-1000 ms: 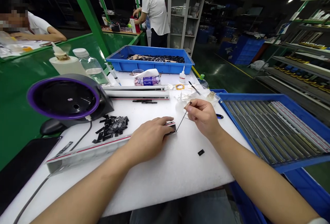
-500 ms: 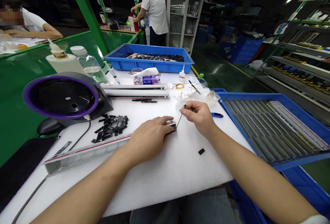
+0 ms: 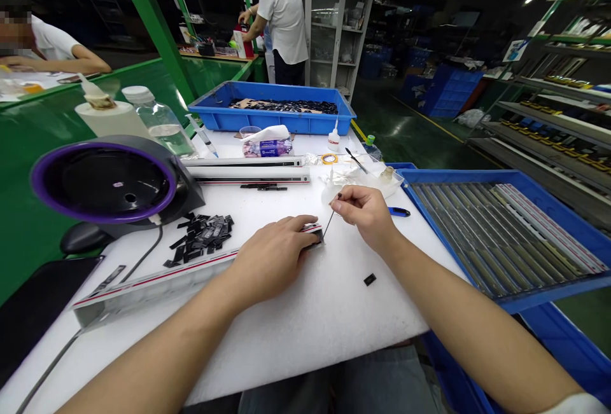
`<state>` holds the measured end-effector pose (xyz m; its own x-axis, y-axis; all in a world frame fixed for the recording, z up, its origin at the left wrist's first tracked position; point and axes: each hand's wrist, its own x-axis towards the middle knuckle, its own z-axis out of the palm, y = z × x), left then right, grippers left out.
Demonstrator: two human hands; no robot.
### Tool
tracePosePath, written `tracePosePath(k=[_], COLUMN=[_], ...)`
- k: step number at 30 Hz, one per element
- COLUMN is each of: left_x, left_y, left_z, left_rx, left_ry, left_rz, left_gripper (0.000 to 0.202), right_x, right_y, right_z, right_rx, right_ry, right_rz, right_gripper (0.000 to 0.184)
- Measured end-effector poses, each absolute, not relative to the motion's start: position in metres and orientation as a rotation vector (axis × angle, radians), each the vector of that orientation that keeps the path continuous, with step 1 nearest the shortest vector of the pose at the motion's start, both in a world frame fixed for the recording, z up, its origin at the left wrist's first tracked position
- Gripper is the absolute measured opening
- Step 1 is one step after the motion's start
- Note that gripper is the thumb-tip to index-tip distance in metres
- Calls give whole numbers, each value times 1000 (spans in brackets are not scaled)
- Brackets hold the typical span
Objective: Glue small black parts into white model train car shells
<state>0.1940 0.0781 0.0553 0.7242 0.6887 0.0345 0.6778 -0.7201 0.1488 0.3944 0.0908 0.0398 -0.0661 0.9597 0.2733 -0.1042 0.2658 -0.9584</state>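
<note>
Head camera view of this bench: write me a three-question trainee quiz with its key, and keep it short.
1. True or false: the right hand pinches a thin pointed tool.
2. Multiple choice: what is the left hand on? A. a long white strip with a red line; B. the computer mouse; C. the black tablet.
3. Fill the gap: the heap of small black pieces lies on the ___ side of the left hand.

Key: 1 true; 2 A; 3 left.
</note>
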Motion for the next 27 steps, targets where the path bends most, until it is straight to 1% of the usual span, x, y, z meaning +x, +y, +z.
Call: tracePosePath(k=[2, 4, 9, 10, 12, 18, 22, 25, 26, 27], left_x=[194, 194, 194, 194, 195, 195, 195, 194, 193, 193], left_y=[78, 77, 77, 78, 78, 78, 79, 82, 83, 85], left_z=[56, 56, 59, 60, 61, 60, 61, 63, 63, 64], left_rx=[2797, 2790, 2763, 2759, 2751, 2736, 2732, 2728, 2723, 2714], left_ry=[1118, 1126, 1128, 1127, 1130, 1122, 1105, 1088, 1084, 1080], left_rz=[130, 123, 101, 99, 98, 118, 121, 98, 92, 88], left_gripper=[35, 35, 36, 35, 35, 35, 35, 35, 35, 35], right_x=[402, 418, 483, 493, 506, 505, 502, 499, 498, 496], right_y=[93, 97, 114, 117, 122, 132, 138, 137, 136, 134], right_z=[43, 49, 68, 69, 69, 58, 49, 47, 47, 47], right_rx=[-856, -832, -990, -1035, -1110, -1301, -1559, -1647, -1631, -1602], right_ry=[-1290, -1250, -999, -960, -955, -1131, -1296, -1335, -1314, -1291], right_rz=[1072, 914, 2, -120, -244, -297, -94, -43, -69, -96], right_gripper=[20, 21, 19, 18, 17, 19, 19, 34, 37, 35])
